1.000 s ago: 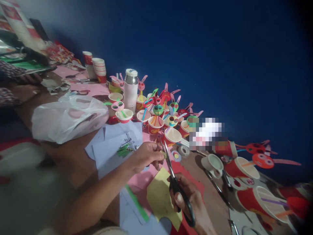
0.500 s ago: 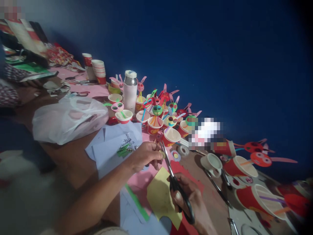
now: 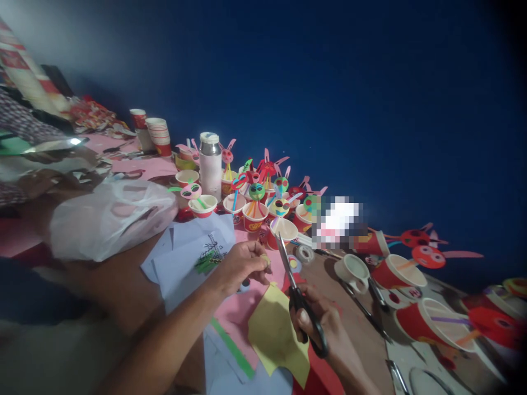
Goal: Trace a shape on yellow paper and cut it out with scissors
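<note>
Between the thumb and fingers of my left hand (image 3: 247,263) is a small yellow paper piece (image 3: 265,258), partly hidden by the fingers. My right hand (image 3: 317,315) grips black-handled scissors (image 3: 300,300), with fingers in the loops. Their blades point away from me and upward, just right of the paper piece and apart from it; they look nearly closed. Below both hands lies a yellow paper sheet (image 3: 275,334) with cut edges, on top of pink paper (image 3: 234,307) and red paper (image 3: 323,367). White sheets (image 3: 177,258) with a green-and-black drawing lie left of my left hand.
Red paper cups with paper animal faces (image 3: 256,214) crowd the table behind my hands, beside a white flask (image 3: 211,173). A plastic bag (image 3: 111,219) lies left. A white mug (image 3: 352,272), tape roll (image 3: 305,254) and more cups (image 3: 401,271) stand right. Another person's sleeve (image 3: 24,118) shows far left.
The scissors have drawn slightly rightward, away from the paper piece in my left hand. The camera view has shifted a little. The other person's arm at far left has moved.
</note>
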A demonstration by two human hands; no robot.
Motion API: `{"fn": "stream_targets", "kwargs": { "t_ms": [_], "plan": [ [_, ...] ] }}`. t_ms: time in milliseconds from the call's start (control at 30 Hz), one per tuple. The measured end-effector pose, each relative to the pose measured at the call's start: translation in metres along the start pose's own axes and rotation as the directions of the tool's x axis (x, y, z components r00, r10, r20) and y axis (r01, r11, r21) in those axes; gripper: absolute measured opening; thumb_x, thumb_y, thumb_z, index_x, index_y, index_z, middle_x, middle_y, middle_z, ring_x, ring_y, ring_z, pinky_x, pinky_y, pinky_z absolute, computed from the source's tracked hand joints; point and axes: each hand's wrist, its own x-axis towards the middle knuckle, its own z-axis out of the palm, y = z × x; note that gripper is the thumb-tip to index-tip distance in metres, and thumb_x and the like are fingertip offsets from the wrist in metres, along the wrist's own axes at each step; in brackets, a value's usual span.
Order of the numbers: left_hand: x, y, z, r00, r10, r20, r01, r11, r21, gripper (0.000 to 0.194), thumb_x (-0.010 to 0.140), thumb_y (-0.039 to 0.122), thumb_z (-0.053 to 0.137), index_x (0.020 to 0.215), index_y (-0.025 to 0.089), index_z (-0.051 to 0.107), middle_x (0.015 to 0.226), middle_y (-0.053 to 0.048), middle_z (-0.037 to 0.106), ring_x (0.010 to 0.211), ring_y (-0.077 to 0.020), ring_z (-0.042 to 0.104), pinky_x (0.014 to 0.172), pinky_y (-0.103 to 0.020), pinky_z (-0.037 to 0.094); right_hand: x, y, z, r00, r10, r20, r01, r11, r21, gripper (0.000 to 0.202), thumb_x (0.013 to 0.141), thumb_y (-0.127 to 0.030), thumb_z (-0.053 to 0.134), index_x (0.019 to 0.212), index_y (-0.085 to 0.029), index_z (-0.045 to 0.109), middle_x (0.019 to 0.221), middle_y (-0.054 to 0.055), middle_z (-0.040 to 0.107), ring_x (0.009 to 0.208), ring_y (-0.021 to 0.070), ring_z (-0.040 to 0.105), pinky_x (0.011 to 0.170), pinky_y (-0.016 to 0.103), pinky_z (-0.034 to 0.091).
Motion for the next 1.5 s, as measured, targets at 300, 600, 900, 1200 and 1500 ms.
{"fn": "stream_targets", "kwargs": {
  "t_ms": [300,600,900,1200,1500],
  "plan": [
    [0.001,0.001,0.003,0.999,-0.027,-0.02,0.027,1.0,-0.002,0.015,0.062,0.022,0.063,0.07,0.011,0.055,0.056,0.002,0.055,0.043,-0.0085,0.056,0.038,-0.016,0.038,-0.001,0.0,-0.002,0.996,-0.038,0.083,0.044,0.996,-0.072,0.043,0.078,-0.058,0.053,0.097,-0.02,0.047,0.068,-0.001,0.048,0.058,0.012,0.044,0.053,0.023,0.038],
    [0.001,-0.004,0.001,1.0,0.004,0.025,-0.003,0.999,-0.037,0.018,0.068,0.027,0.065,0.069,0.011,0.056,0.057,0.003,0.05,0.041,-0.0043,0.045,0.043,-0.02,0.047,0.002,0.007,-0.003,0.996,-0.034,0.087,0.039,0.997,-0.059,0.044,0.078,-0.057,0.054,0.1,-0.02,0.046,0.071,-0.001,0.047,0.061,0.0124,0.041,0.055,0.023,0.035],
    [0.0,-0.009,0.013,0.997,0.032,-0.076,-0.041,0.992,-0.12,0.02,0.064,0.027,0.067,0.067,0.011,0.056,0.057,0.001,0.056,0.042,-0.0064,0.048,0.044,-0.023,0.049,0.002,0.013,0.009,0.994,-0.07,0.08,0.073,0.996,-0.041,0.044,0.078,-0.059,0.052,0.098,-0.02,0.046,0.077,0.001,0.05,0.066,0.0142,0.044,0.059,0.025,0.036],
    [-0.004,-0.015,0.025,0.988,0.027,-0.15,-0.052,0.985,-0.166,0.017,0.064,0.024,0.064,0.061,0.011,0.053,0.054,0.001,0.056,0.038,-0.007,0.05,0.043,-0.023,0.048,0.0,0.016,0.015,0.996,-0.091,0.008,0.091,0.995,-0.037,0.043,0.078,-0.057,0.053,0.097,-0.019,0.05,0.076,0.002,0.053,0.068,0.0151,0.048,0.056,0.023,0.038],
    [-0.004,-0.019,0.027,0.988,0.023,-0.152,-0.046,0.988,-0.149,0.016,0.064,0.025,0.063,0.062,0.011,0.055,0.053,0.001,0.056,0.039,-0.0069,0.05,0.045,-0.023,0.049,0.002,0.02,0.013,0.997,-0.08,0.002,0.08,0.995,-0.067,0.045,0.078,-0.059,0.052,0.098,-0.019,0.047,0.078,0.002,0.051,0.063,0.0131,0.042,0.056,0.023,0.034]
  ]
}}
